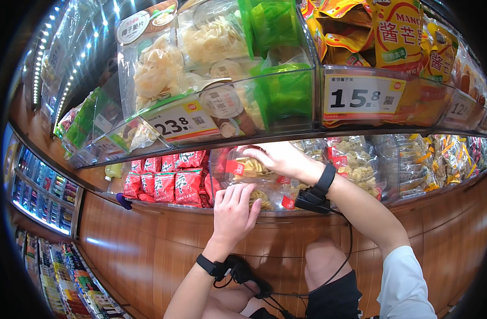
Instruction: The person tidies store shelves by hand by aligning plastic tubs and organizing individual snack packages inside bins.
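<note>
My right hand point(280, 159) reaches into the lower shelf from the right, its fingers spread over the top of a clear bag of pale yellow dried slices point(259, 170) with a red label. Its thumb is partly hidden. At the bin's front edge, my left hand point(235, 207) has its fingers stretched upward and its thumb apart, against the left side of the same group of bags. Another clear bag point(262, 198) lies between the two hands. Both wrists wear black bands, and a black box point(312, 200) hangs at the right wrist.
Left of my hands, red snack packets point(164, 183) fill a bin. More clear bags point(358, 165) stand to the right. An upper shelf with clear bins and a price tag point(364, 97) overhangs my hands. Below are a wooden cabinet front point(148, 234), my knees and a black cable point(351, 250).
</note>
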Available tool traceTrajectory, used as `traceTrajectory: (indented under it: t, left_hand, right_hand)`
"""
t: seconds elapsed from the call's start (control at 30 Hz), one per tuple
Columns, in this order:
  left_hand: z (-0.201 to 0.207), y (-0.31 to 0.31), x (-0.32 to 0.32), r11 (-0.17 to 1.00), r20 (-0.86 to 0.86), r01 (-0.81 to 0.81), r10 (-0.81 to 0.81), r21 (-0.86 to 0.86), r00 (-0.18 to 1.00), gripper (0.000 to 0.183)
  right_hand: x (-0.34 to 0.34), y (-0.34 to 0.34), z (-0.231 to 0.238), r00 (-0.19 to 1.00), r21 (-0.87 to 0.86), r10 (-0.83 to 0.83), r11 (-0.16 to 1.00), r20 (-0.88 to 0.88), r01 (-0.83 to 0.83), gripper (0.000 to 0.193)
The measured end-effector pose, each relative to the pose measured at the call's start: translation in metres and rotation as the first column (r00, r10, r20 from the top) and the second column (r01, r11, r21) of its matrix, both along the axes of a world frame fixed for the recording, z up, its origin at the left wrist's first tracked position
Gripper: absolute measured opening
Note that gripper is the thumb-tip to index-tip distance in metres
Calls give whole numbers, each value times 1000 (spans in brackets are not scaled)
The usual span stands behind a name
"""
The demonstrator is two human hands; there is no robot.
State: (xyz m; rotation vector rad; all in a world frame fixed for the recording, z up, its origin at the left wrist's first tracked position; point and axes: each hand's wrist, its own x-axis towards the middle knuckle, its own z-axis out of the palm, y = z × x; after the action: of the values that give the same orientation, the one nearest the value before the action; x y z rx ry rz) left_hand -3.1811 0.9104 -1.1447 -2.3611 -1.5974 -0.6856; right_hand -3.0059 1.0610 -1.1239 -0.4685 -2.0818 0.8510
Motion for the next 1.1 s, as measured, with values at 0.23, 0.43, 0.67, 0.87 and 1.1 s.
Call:
traceTrajectory:
  t: [0.23, 0.43, 0.67, 0.87, 1.1]
  left_hand:
    - [1, 1, 2, 1000, 6, 3, -3, 2, 1000, 36]
    - [0, -2, 2, 999, 24, -7, 8, -32, 1000, 34]
    - [2, -1, 0, 1000, -16, -17, 17, -11, 1000, 36]
    - [19, -4, 1, 992, 50, -10, 17, -124, 999, 28]
    - [31, 9, 5, 979, 43, -27, 36, -204, 998, 15]
  right_hand:
    - [5, 4, -6, 970, 116, -188, 978, 156, 171, 32]
    - [-3, 15, -25, 974, 196, -192, 966, 122, 166, 31]
    - [-2, 16, -28, 921, 44, 209, 971, 329, -236, 35]
    - [9, 19, -27, 801, -163, 208, 977, 562, -139, 28]
    - [28, 18, -61, 865, 389, -119, 917, 488, -93, 30]
